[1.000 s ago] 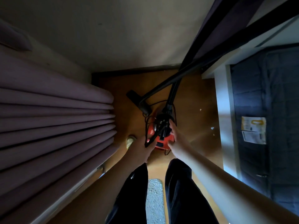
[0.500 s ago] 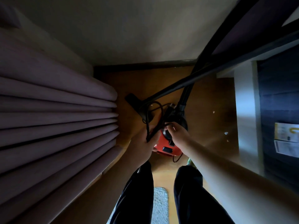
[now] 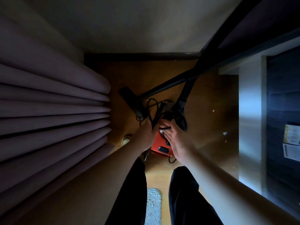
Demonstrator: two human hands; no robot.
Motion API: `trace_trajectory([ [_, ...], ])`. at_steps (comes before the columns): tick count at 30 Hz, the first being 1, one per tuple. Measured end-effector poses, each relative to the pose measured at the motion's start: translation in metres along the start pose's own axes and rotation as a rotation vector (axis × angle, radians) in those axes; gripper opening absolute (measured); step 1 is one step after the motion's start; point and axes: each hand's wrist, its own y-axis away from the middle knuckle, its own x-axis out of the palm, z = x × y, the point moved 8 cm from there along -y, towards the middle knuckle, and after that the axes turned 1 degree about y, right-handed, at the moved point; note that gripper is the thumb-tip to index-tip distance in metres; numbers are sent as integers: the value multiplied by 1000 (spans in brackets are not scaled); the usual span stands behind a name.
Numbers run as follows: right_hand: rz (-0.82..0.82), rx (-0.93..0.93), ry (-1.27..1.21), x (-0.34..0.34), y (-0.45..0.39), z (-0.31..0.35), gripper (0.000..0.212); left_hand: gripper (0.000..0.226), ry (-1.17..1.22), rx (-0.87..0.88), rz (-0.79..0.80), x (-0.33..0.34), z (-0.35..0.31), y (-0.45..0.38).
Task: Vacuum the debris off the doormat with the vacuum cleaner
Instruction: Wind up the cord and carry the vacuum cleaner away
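Red vacuum cleaner, two hands

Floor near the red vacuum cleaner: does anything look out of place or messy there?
Yes. A few small pale scraps lie scattered on the wooden floor to the right of the red vacuum cleaner. Its black cord is a loose tangle that the left hand grips.

text: we can read none | paper labels on the dark door: print too blurred for us
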Motion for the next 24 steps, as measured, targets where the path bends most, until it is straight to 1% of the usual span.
trace_trajectory([
  [2, -82, -35, 87, -13, -6, 5, 37, 42, -33, 10, 91, 12, -4, -3],
  [5, -210, -141, 209, -42, -11, 21, 35, 47, -140, 45, 192, 27, -8, -10],
  [7, -248, -219, 340, -56, -13, 34, 35, 50, -223, 72, 244, 38, -5, -16],
  [9, -260, -257, 473, -68, -19, 42, 33, 52, -300, 103, 282, 46, -2, -24],
  [11, -268, -268, 517, -76, -25, 47, 31, 56, -345, 135, 317, 57, 1, -35],
  [13, -291, -269, 425, -82, -33, 47, 30, 63, -336, 129, 366, 70, 6, -46],
  [15, -334, -246, 292, -85, -41, 44, 28, 63, -330, 131, 373, 83, 6, -54],
  [18, -404, -183, 3, -89, -47, 25, 14, 62, -276, 119, 294, 90, 4, -57],
  [19, -406, -156, -68, -86, -47, 15, 18, 62, -235, 103, 250, 88, 4, -58],
  [20, -393, -121, -98, -83, -46, 2, 28, 62, -180, 89, 204, 87, 8, -61],
  [21, -365, -91, -86, -76, -44, -11, 35, 61, -133, 82, 166, 86, 8, -62],
  [23, -244, -53, -1, -55, -42, -28, 45, 48, -55, 79, 146, 87, 3, -60],
  [24, -189, -30, 19, -44, -41, -33, 48, 39, -84, 93, 167, 90, 2, -58],
])
